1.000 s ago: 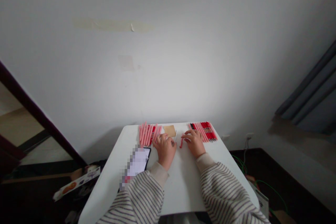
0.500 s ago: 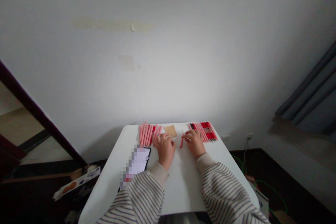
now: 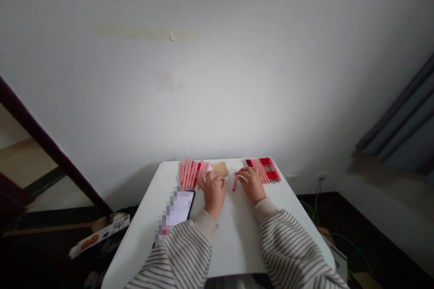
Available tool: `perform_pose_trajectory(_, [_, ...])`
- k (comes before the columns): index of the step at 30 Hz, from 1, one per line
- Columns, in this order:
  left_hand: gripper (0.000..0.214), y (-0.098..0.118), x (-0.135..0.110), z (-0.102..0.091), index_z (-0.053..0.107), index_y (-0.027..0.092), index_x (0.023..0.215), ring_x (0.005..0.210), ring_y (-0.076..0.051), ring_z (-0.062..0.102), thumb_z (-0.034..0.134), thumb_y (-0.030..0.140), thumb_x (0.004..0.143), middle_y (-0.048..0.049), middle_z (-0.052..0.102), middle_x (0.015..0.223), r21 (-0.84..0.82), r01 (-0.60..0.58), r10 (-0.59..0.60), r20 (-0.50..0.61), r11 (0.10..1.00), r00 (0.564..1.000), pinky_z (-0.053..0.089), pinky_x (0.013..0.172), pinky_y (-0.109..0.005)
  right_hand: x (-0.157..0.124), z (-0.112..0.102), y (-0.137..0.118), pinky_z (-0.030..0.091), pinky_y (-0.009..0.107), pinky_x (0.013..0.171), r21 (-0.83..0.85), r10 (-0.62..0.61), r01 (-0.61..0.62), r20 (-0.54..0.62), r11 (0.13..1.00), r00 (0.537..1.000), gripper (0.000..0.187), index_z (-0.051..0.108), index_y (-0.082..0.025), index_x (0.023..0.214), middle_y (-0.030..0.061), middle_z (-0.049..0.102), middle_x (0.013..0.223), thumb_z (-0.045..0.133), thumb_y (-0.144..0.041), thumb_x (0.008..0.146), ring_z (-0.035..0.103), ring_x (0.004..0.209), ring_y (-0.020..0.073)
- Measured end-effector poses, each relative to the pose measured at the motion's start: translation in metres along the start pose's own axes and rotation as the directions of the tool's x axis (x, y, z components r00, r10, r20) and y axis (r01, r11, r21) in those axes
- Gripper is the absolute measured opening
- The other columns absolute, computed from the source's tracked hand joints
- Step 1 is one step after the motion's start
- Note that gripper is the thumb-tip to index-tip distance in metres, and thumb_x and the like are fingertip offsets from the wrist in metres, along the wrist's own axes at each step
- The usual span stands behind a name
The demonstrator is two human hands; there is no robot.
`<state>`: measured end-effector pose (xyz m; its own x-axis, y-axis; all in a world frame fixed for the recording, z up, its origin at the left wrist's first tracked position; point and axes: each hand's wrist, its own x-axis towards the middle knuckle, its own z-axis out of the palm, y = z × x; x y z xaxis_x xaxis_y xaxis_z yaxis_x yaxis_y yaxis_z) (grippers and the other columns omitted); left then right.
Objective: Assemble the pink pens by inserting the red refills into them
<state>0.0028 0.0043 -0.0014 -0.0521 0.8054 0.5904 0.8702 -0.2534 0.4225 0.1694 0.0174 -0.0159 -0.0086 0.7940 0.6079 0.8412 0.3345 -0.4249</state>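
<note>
A thin white stick (image 3: 229,175), perhaps a pen refill, spans the small gap between my hands above the white table (image 3: 233,244). My left hand (image 3: 213,190) pinches its near end between thumb and fingers. At its far end are the closed fingertips of my right hand (image 3: 251,184), which seem to grip it. Just under the right fingertips a short pink pen barrel (image 3: 234,184) lies on the tabletop. Left of my left hand several pink and red pens (image 3: 190,174) lie side by side. Past my right hand is a row of pink and red pens (image 3: 267,170).
A tan paper square (image 3: 220,169) lies at the back between the pen groups. A phone (image 3: 179,207), partly blurred out, rests by my left forearm. The wall (image 3: 217,113) stands right behind the table. Green cables (image 3: 352,241) run along the floor at right.
The white stick has swung flatter and its far end now meets my right fingertips. My right fingers have shifted slightly left; the pink barrel stays put.
</note>
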Motion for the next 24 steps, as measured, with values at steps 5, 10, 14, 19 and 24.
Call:
perform_pose_trajectory(5, [0.011,-0.0012,0.0002,0.0018,0.068,0.023,0.079,0.109,-0.025,0.048,0.058,0.027,0.080,-0.0066,0.062,0.106,-0.021,-0.040,0.040,-0.007,0.999,0.999,0.023,0.106,-0.053,0.0008,0.0016,0.0018,0.035,0.039,0.088,0.016,-0.046,0.046,-0.002,0.999,0.999,0.023,0.070,-0.033,0.103,0.0041,0.062,0.108,0.059,-0.026,0.085,0.046,0.105,0.0239])
perform_pose_trajectory(10, [0.012,-0.0038,-0.0007,0.0060,0.068,0.022,0.080,0.110,-0.025,0.047,0.057,0.026,0.082,-0.0069,0.060,0.108,-0.055,-0.067,0.067,0.003,0.996,0.998,0.027,0.104,-0.052,-0.0002,0.0023,-0.0004,0.035,0.040,0.089,0.019,-0.061,0.061,0.009,0.998,0.998,0.023,0.070,-0.035,0.103,0.0026,0.062,0.111,0.063,-0.026,0.083,0.044,0.107,0.0245])
perform_pose_trajectory(14, [0.011,-0.0042,-0.0015,0.0071,0.067,0.022,0.082,0.110,-0.024,0.046,0.056,0.027,0.083,-0.0064,0.059,0.109,-0.088,-0.078,0.079,0.007,0.993,0.997,0.030,0.102,-0.050,-0.0005,0.0019,-0.0030,0.033,0.041,0.091,0.021,-0.059,0.059,0.013,0.998,0.998,0.021,0.071,-0.034,0.101,0.0033,0.063,0.109,0.064,-0.027,0.082,0.044,0.107,0.0242])
perform_pose_trajectory(19, [0.011,-0.0027,-0.0016,0.0066,0.066,0.022,0.083,0.111,-0.023,0.046,0.056,0.027,0.083,-0.0059,0.058,0.111,-0.105,-0.087,0.090,0.029,0.991,0.996,0.028,0.103,-0.050,-0.0001,0.0008,-0.0040,0.033,0.040,0.090,0.033,-0.046,0.046,0.011,0.998,0.999,0.012,0.073,-0.032,0.090,0.0028,0.065,0.105,0.066,-0.028,0.081,0.045,0.105,0.0233])
perform_pose_trajectory(24, [0.013,-0.0034,-0.0010,0.0061,0.067,0.023,0.084,0.112,-0.022,0.046,0.057,0.031,0.083,-0.0052,0.058,0.110,-0.108,-0.066,0.071,0.039,0.992,0.997,0.027,0.104,-0.048,0.0008,0.0003,-0.0021,0.034,0.039,0.089,0.041,-0.030,0.029,0.023,0.999,0.999,0.010,0.073,-0.030,0.087,0.0030,0.066,0.102,0.065,-0.029,0.082,0.046,0.103,0.0227])
